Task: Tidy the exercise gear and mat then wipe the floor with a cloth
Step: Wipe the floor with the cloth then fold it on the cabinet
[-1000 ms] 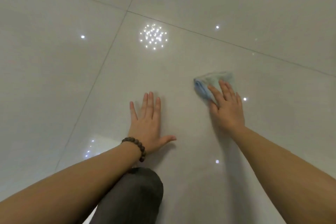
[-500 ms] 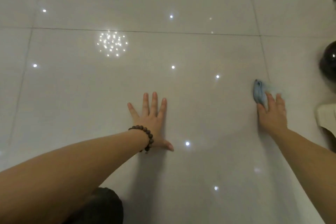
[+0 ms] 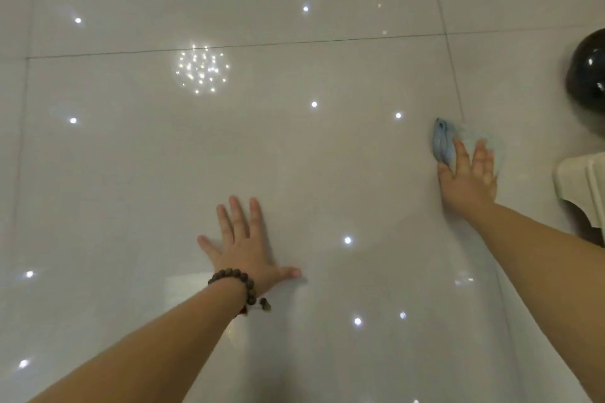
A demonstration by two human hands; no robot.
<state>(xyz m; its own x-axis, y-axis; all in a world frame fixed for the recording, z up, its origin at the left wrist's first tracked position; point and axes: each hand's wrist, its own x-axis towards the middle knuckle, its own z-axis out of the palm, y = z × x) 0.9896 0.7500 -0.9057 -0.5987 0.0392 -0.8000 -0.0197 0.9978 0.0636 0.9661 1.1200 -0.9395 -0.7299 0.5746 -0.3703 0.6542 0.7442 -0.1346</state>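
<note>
— Left hand (image 3: pixel 244 244)?
— Flat on the floor (image 3: pixel 131 173), fingers straight and spread, a bead bracelet (image 3: pixel 240 281) at the wrist.
— And the right hand (image 3: pixel 468 180)?
— Straight fingers press a blue cloth (image 3: pixel 443 141) onto the tile beside a grout line, near a dark ball (image 3: pixel 587 70) at the right edge.

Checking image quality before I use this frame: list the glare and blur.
Head view: the glossy floor tiles mirror scattered point lights and one bright cluster; the blue cloth smears into blur toward its right edge, under the right hand; the left hand is sharp.
</note>
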